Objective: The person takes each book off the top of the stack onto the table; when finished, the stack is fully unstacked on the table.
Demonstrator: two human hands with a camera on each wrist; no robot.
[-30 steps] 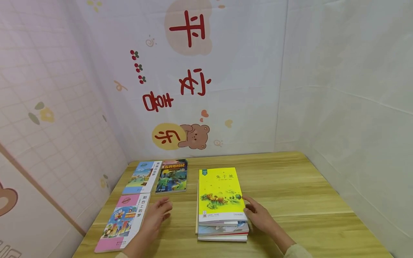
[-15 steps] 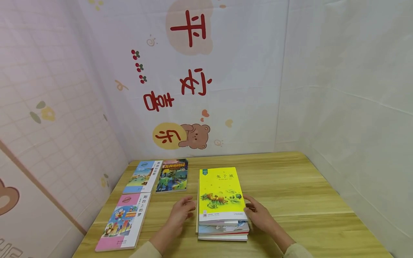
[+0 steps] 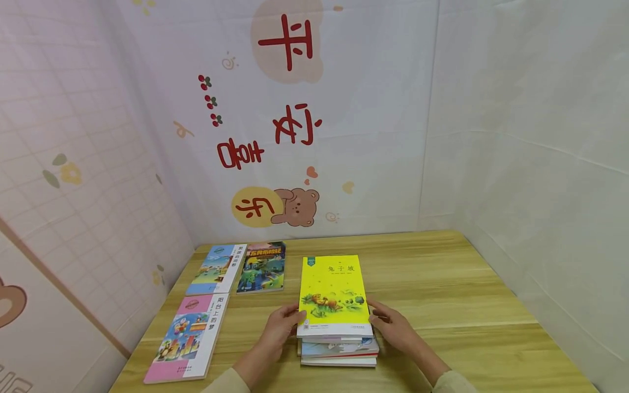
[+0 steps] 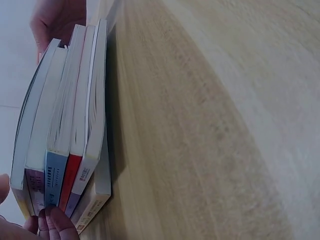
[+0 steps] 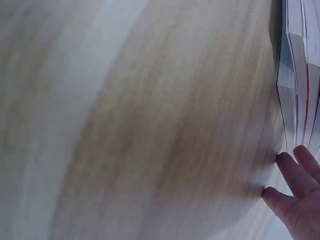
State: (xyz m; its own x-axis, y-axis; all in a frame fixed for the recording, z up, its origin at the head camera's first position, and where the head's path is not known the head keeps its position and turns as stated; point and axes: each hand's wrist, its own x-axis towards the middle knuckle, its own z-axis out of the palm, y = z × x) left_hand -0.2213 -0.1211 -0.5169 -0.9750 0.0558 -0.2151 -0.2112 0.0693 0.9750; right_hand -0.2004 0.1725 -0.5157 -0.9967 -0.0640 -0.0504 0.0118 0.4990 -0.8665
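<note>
A yellow picture book (image 3: 334, 289) lies on top of a stack of several books (image 3: 339, 349). My left hand (image 3: 279, 330) grips the yellow book's left edge, its thumb on the cover near the lower corner. In the left wrist view, the left fingers (image 4: 57, 222) lie against the spines below it. My right hand (image 3: 395, 327) is at the stack's opposite side, touching the yellow book's right edge. The right wrist view has its fingers (image 5: 297, 175) spread and fairly straight, with the lower tips down at the wooden surface beside the pages.
On the table's left side lie a pink-and-white book (image 3: 184, 338), a blue-and-white book (image 3: 216, 270) and a dark, colourful book (image 3: 262, 267). The wooden table (image 3: 457, 305) extends right of the stack. A printed white cloth (image 3: 373, 136) hangs behind it.
My left hand has moved right, from beside the pink-and-white book to the stack, and taken hold of the yellow book. That book has shifted slightly left. The right hand has barely moved.
</note>
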